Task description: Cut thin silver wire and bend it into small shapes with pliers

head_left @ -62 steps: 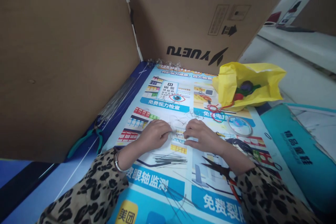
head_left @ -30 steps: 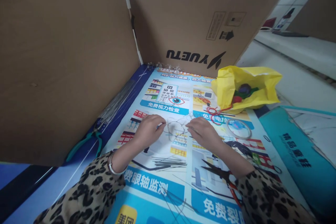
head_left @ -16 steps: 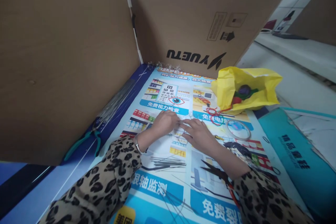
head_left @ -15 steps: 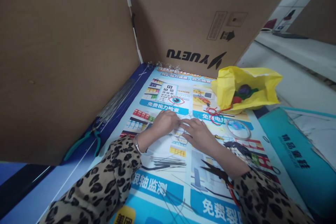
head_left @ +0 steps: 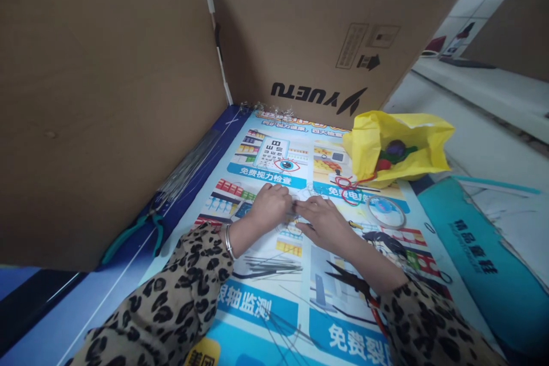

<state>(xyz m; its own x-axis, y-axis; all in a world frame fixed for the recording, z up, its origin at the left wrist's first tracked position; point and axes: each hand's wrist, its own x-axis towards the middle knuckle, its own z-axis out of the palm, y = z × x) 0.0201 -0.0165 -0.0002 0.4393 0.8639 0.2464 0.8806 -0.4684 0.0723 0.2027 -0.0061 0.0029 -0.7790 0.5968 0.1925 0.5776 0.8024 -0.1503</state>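
Note:
Over the printed poster sheet, my left hand (head_left: 271, 206) is closed with its fingertips pinched on a thin wire (head_left: 295, 205). Facing it, my right hand (head_left: 323, 220) has its fingertips on the same wire, thumb lower and apart from the fingers. The wire is fine and blurred, so its full shape does not show. Just beyond the right fingers lie thin wire loops (head_left: 315, 190). Cut grey wire lengths (head_left: 274, 266) rest nearer me, below the hands. Under my right forearm are scissors (head_left: 349, 279) with dark blades spread and red handles.
Tall cardboard panels (head_left: 300, 28) stand left and behind. Teal-handled pliers (head_left: 156, 229) and a wire bundle (head_left: 189, 166) lie along the left panel. To the right are a yellow bag (head_left: 364, 148) with yarn balls, red cord (head_left: 349, 191), a clear ring (head_left: 403, 220) and a teal box piece (head_left: 454, 246).
The fingers have shifted slightly against each other, with the left hand's knuckles turned a little. The whole view has moved slightly; the other things lie as before.

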